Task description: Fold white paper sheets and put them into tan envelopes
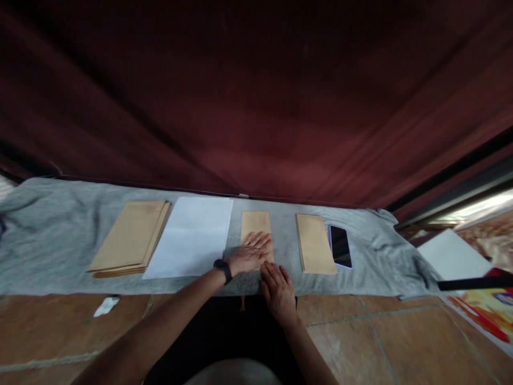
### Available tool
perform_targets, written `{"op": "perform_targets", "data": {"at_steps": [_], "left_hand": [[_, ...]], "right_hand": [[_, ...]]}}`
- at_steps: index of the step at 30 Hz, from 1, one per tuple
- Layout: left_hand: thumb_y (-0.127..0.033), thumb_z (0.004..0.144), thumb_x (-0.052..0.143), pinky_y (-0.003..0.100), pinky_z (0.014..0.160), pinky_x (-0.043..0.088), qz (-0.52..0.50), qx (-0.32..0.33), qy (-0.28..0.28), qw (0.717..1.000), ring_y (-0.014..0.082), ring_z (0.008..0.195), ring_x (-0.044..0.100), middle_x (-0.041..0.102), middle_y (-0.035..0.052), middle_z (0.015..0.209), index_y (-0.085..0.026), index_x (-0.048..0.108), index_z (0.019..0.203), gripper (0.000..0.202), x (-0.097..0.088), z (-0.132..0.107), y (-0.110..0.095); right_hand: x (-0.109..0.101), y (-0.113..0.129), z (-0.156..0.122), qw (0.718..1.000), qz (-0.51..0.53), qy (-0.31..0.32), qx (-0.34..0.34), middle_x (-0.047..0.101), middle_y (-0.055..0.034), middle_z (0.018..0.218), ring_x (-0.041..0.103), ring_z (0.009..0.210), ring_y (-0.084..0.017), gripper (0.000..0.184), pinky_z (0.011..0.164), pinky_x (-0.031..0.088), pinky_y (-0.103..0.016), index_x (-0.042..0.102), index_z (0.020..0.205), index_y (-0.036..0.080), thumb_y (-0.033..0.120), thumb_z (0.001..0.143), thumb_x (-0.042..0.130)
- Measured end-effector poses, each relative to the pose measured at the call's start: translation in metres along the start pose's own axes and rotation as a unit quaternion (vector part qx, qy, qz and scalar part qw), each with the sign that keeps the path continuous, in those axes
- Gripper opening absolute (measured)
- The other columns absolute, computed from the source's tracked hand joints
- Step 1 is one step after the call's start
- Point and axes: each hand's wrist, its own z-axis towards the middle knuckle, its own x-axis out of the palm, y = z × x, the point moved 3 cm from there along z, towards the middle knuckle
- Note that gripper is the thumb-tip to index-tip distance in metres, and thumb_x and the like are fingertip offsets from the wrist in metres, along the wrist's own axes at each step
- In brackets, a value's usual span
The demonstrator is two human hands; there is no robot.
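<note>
My left hand [252,251] lies flat with fingers stretched out on a brown envelope [256,222] in the middle of a grey cloth [48,235]. A black band is on that wrist. My right hand [278,291] rests palm down with fingers spread, just below the envelope's near end at the cloth's front edge. Neither hand holds anything.
A stack of brown envelopes [130,238] lies at the left, with white paper sheets [192,235] beside it. Another small envelope stack [315,243] and a dark phone [340,246] lie at the right. A dark red curtain [256,96] hangs behind. A paper scrap [106,306] is on the tiled floor.
</note>
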Motion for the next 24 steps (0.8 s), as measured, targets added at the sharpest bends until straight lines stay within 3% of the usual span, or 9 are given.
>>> {"op": "perform_targets", "data": {"at_steps": [5, 9, 16, 20, 24], "left_hand": [[-0.05, 0.102, 0.033, 0.044, 0.122, 0.017, 0.04, 0.0, -0.036, 0.999, 0.0213, 0.15, 0.024, 0.035, 0.0073, 0.16, -0.022, 0.037, 0.152, 0.057, 0.003, -0.053, -0.034], [-0.056, 0.1, 0.037, 0.043, 0.122, 0.022, 0.066, -0.017, -0.078, 0.995, 0.0226, 0.15, 0.026, 0.035, 0.012, 0.16, -0.017, 0.03, 0.155, 0.068, 0.005, -0.08, -0.044], [-0.056, 0.099, 0.037, 0.045, 0.12, 0.026, 0.079, -0.062, -0.078, 0.992, 0.0244, 0.149, 0.029, 0.035, 0.0144, 0.159, -0.015, 0.029, 0.154, 0.069, 0.004, -0.106, -0.033], [-0.047, 0.099, 0.041, 0.048, 0.118, 0.031, 0.083, -0.127, -0.128, 0.98, 0.0286, 0.147, 0.032, 0.038, 0.0182, 0.157, -0.01, 0.031, 0.153, 0.066, 0.012, -0.115, -0.035], [-0.03, 0.097, 0.044, 0.051, 0.108, 0.043, 0.033, -0.19, -0.188, 0.963, 0.0311, 0.138, 0.046, 0.049, 0.0182, 0.149, -0.014, 0.033, 0.152, 0.058, 0.018, -0.109, -0.04]], "right_hand": [[0.0, 0.0, -0.001, 1.0, -0.005, 0.006, -0.001, 0.058, -0.0079, 0.143, 0.051, 0.135, -0.021, 0.047, 0.118, 0.033, -0.045, 0.046, 0.146, 0.022, 0.022, 0.1, 0.045], [0.0, 0.001, -0.001, 1.0, -0.014, 0.012, -0.008, 0.055, -0.0081, 0.146, 0.049, 0.136, -0.02, 0.053, 0.119, 0.032, -0.045, 0.038, 0.151, 0.022, 0.02, 0.099, 0.044], [0.003, 0.005, -0.005, 0.999, -0.047, -0.01, 0.015, 0.051, -0.0095, 0.149, 0.049, 0.137, -0.024, 0.05, 0.118, 0.032, -0.048, 0.037, 0.152, 0.021, 0.025, 0.102, 0.041], [0.004, 0.008, -0.007, 0.998, -0.053, -0.034, 0.03, 0.049, -0.0105, 0.15, 0.048, 0.138, -0.026, 0.051, 0.117, 0.032, -0.049, 0.037, 0.153, 0.02, 0.024, 0.102, 0.04], [0.007, 0.012, -0.007, 0.996, -0.058, -0.057, 0.034, 0.051, -0.0115, 0.148, 0.047, 0.138, -0.026, 0.05, 0.117, 0.032, -0.051, 0.04, 0.151, 0.018, 0.02, 0.1, 0.041]]}}
